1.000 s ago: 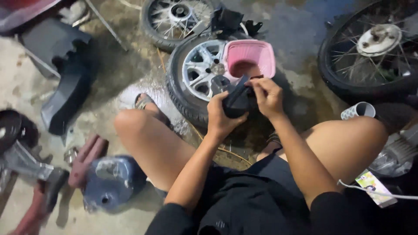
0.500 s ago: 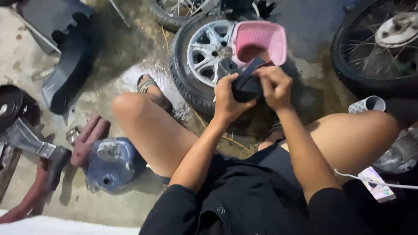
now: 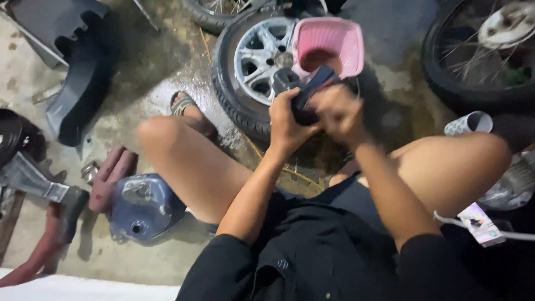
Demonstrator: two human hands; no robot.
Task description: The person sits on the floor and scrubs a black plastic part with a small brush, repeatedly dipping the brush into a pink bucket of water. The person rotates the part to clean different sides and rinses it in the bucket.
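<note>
— What are the hands doing?
— Left hand (image 3: 287, 120) and blurred right hand (image 3: 337, 111) both clasp a dark part (image 3: 306, 95) above the alloy wheel (image 3: 251, 61), beside the pink basket (image 3: 329, 47).
— What part?
— Half-covered; can't tell.

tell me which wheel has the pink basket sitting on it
The cast-spoke alloy wheel lying flat just beyond the hands carries the pink basket; the wire-spoked wheel at right carries none.

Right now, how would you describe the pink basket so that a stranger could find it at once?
Find the wheel with silver alloy spokes lying flat on the wet floor in front of the seated person. The pink basket sits on its right side, just beyond the left hand and right hand. It is the only pink, ribbed plastic thing among dark parts.
</note>
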